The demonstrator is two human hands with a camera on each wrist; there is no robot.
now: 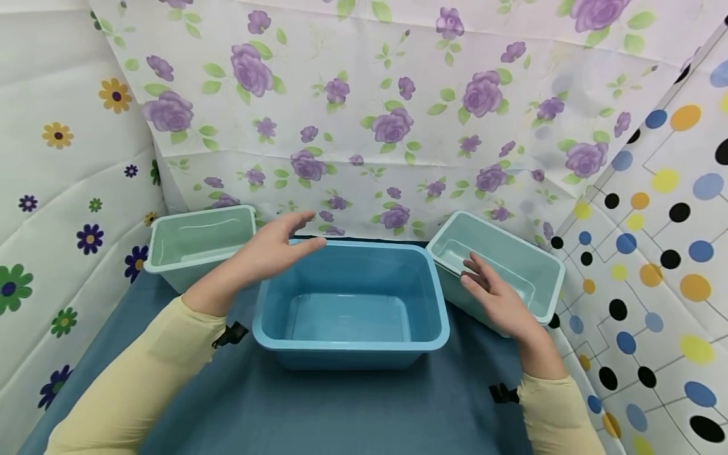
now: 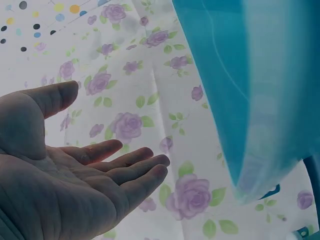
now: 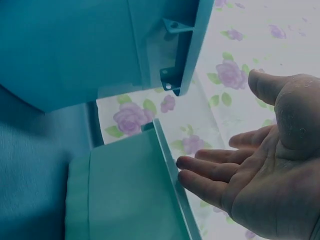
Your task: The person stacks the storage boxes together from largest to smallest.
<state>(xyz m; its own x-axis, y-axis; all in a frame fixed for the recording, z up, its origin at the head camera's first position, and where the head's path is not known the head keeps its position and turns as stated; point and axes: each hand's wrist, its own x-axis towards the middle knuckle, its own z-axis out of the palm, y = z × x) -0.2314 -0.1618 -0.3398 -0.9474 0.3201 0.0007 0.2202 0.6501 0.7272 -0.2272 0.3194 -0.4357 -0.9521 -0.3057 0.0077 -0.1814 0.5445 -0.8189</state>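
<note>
1. Looked like an empty-handed step to me, blue tub (image 1: 351,346) sitting below and between the left grip (image 1: 270,246) and right grip (image 1: 503,303)
2. Next move, I'd guess, called for lowering both and closing them on a rim
3. Left grip was wide, thumb well off the fingers, holding nothing, a green bin (image 1: 193,231) just to its left
4. Right grip was wide too, palm bare, over the paler bin (image 1: 512,249); couldn't tell if fingertips brushed its rim

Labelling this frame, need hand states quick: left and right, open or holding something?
Left hand: open, palm empty, holding nothing.
Right hand: open, palm empty, holding nothing.
</note>
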